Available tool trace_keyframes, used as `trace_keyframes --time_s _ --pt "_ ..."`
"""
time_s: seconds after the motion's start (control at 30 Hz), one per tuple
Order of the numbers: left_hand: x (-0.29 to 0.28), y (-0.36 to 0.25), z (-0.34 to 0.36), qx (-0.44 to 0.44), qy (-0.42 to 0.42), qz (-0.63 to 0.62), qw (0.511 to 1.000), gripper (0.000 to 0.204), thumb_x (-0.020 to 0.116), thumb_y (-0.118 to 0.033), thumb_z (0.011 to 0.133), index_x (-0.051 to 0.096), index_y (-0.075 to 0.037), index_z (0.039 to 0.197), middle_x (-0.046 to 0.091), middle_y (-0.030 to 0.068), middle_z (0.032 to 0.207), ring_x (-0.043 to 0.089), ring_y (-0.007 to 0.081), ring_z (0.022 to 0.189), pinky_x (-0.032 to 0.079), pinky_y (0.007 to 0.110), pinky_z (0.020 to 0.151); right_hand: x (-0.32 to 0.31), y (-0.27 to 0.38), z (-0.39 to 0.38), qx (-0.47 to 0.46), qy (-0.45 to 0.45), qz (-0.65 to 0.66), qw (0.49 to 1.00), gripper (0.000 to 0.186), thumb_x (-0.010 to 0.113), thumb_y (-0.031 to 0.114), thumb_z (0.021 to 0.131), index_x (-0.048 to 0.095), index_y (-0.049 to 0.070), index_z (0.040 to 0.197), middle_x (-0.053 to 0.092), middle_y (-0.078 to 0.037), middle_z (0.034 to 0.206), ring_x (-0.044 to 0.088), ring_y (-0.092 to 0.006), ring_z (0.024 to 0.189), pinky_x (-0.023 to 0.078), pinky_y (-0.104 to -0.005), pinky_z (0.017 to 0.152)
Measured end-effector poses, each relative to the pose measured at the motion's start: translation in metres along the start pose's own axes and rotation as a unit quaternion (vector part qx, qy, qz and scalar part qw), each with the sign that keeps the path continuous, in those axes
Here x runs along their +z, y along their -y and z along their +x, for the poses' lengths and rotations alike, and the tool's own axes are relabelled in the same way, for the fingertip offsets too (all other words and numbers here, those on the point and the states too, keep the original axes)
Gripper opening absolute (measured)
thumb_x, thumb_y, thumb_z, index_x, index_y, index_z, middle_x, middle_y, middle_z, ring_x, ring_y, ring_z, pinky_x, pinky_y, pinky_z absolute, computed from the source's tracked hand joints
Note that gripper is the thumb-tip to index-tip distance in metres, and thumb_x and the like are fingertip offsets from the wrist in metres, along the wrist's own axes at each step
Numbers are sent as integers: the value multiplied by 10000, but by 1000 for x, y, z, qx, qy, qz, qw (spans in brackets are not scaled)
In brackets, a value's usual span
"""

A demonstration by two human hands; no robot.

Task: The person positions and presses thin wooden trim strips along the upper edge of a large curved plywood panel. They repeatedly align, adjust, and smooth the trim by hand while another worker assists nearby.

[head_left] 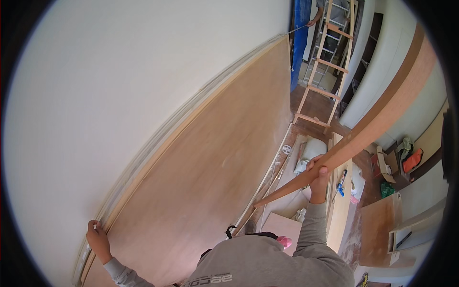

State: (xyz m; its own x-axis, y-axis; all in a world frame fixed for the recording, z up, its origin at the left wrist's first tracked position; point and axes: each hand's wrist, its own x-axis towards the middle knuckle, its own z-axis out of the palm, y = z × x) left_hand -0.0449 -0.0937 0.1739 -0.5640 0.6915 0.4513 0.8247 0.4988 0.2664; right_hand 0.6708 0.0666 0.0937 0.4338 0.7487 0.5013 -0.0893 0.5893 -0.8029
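Note:
My left hand (98, 239) is curled at the top edge of a large plywood panel (205, 158) against the white wall (105, 86); what its fingers pinch is too small to make out. Pale narrow strips (158, 136) run along that edge. My right hand (318, 174) grips a long reddish-brown wooden board (377, 115), which slants from the upper right down toward the panel's lower edge. Below that hand lie a pale plank (334, 225) and a blue-handled tool (341, 184).
Another person's hand (313, 22) holds a thin strip at the panel's far end, beside a blue sheet (299, 57), wooden ladder (339, 95) and metal ladder. At the right are boxes (385, 162), an orange item (412, 160) and a leaning board (377, 229). Materials clutter the floor.

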Motion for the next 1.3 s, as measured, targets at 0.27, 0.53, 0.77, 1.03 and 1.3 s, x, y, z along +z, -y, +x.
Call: trace_keyframes --time_s 0.27,0.53,0.77,1.03,1.3 --pt "-16 -22 5 -103 39 -172 979 99 571 -138 1041 615 -55 1072 680 101 691 647 138 562 429 296 440 1 -5 -1 -4 0 3 1000 800 713 741 812 534 11 1088 564 -78 800 571 -175 708 472 -275 633" --pt "-11 -22 5 -194 -74 -361 909 296 595 -194 1053 611 -3 1277 736 132 1079 741 189 912 576 258 686 0 -2 2 -5 -2 0 1000 802 721 737 806 532 9 1085 564 -81 803 574 -178 705 476 -279 628" --pt "-21 -42 15 -169 -192 -538 803 397 665 -191 1022 591 16 1352 718 150 1176 706 206 1097 558 292 935 -5 0 4 -1 0 1 1000 808 729 739 796 534 8 1080 565 -83 796 572 -174 695 470 -274 619" --pt "-40 -96 27 -124 -274 -593 747 399 703 -142 989 554 8 1327 723 172 1128 708 230 1092 571 321 960 -20 -2 0 -2 8 9 1000 769 714 724 822 532 25 1086 558 -77 811 567 -174 723 472 -282 644" --pt "-40 -152 46 -59 -367 -644 669 460 756 -44 926 357 17 1145 704 264 1059 729 308 1037 616 400 965 -37 2 4 1 -16 15 1000 782 721 731 808 553 13 1071 571 -71 787 581 -166 698 469 -274 608"
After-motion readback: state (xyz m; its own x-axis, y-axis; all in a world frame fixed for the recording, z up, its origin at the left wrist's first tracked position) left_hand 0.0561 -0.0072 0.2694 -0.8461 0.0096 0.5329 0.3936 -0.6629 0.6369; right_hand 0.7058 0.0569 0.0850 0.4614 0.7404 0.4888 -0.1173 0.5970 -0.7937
